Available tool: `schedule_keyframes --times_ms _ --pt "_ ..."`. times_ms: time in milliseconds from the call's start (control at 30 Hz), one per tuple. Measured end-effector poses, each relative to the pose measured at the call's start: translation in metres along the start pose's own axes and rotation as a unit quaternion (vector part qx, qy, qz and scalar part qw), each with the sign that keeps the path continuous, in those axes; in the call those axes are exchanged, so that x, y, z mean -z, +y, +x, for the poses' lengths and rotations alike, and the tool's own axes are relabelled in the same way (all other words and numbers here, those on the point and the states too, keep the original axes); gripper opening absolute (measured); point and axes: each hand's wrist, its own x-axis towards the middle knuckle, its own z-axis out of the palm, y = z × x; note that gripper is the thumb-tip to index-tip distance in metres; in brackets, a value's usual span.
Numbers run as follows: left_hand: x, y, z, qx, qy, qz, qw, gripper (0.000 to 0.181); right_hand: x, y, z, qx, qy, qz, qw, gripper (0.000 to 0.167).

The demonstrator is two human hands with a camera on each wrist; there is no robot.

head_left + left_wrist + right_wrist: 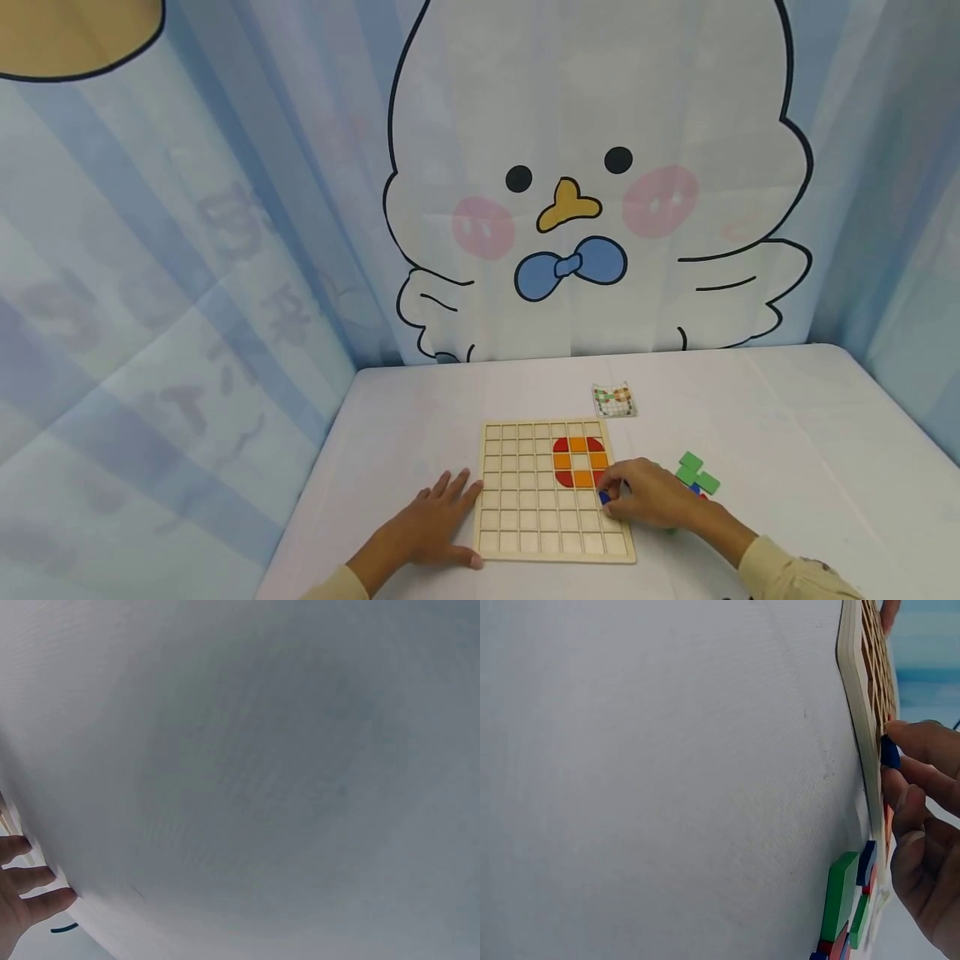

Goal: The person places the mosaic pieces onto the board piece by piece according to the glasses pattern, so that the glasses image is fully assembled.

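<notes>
A wooden grid board [517, 521] lies on the table, with a ring of red corner tiles [564, 479] and orange square tiles [577, 444] set in its upper right cells. Over the board's right edge, just below the ring, my right hand [651, 493] pinches a small blue tile [604, 497] between thumb and fingers. The same blue tile [889, 752] shows against the board's edge in the right wrist view. My left hand [438, 521] lies with spread fingers along the board's left edge, its fingertips touching the frame. Only some of its fingers [45, 904] show in the left wrist view.
Several loose green tiles [691, 461] lie right of the board, with blue and red ones partly hidden by my right arm. Behind the board is a small printed pattern card [614, 401]. A curtain with a cartoon bird [570, 317] hangs at the white table's [420, 400] back edge.
</notes>
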Motion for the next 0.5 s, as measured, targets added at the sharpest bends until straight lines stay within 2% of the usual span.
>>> schedule_keyframes --times_ms 500 --pt "0.0002 0.0001 -0.0001 -0.003 0.004 0.003 1.0 0.109 -0.0006 0.0024 0.0048 0.009 -0.009 0.002 0.9999 0.016"
